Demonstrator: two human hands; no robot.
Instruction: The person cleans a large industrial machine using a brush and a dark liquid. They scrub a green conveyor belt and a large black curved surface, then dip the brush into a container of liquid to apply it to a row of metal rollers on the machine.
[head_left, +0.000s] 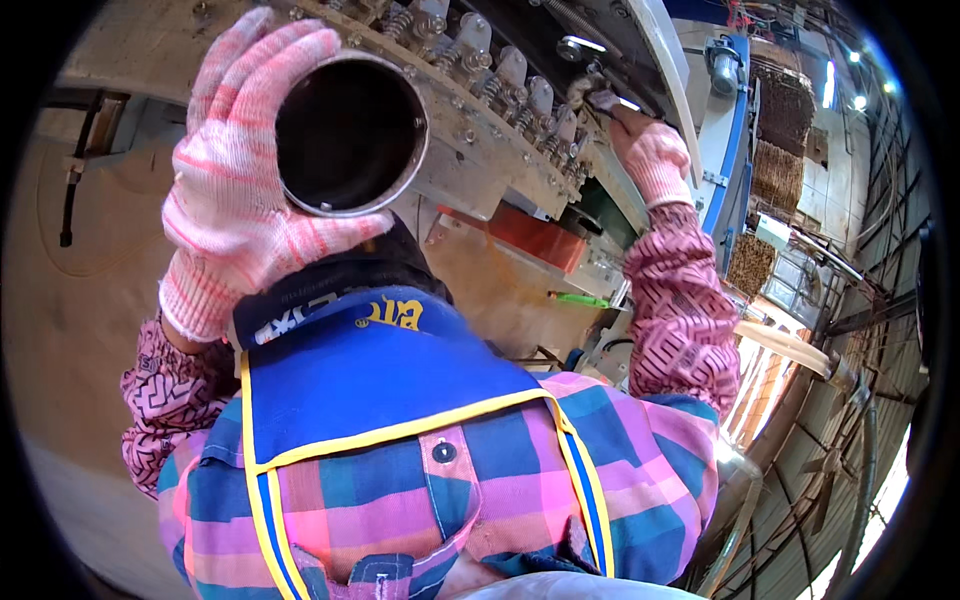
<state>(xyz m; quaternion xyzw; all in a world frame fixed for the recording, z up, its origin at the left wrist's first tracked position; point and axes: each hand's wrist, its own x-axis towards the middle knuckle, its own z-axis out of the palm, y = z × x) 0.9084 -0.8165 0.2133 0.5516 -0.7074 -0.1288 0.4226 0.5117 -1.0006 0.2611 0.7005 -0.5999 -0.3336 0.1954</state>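
My left hand [235,190], in a pink-and-white striped knit glove, curls round the side of an open metal cylinder [424,125]. Its thumb lies under the rim and its fingers along the left side; the dark inside shows no contents. Farther off to the right, my right hand [650,155], gloved alike, reaches in among the parts of a machine [480,130]. Its fingers are drawn together at a small pale and purplish lump [602,99], too small to name. Several coil springs and metal brackets line the machine just left of that hand.
Below the machine's frame sits a red metal part [530,237], with a bright green stick-like thing [580,299] nearer. A curved pale panel [672,70] borders my right hand. Stacked brown sheets [782,130] stand beyond a blue rail [735,150] at the right.
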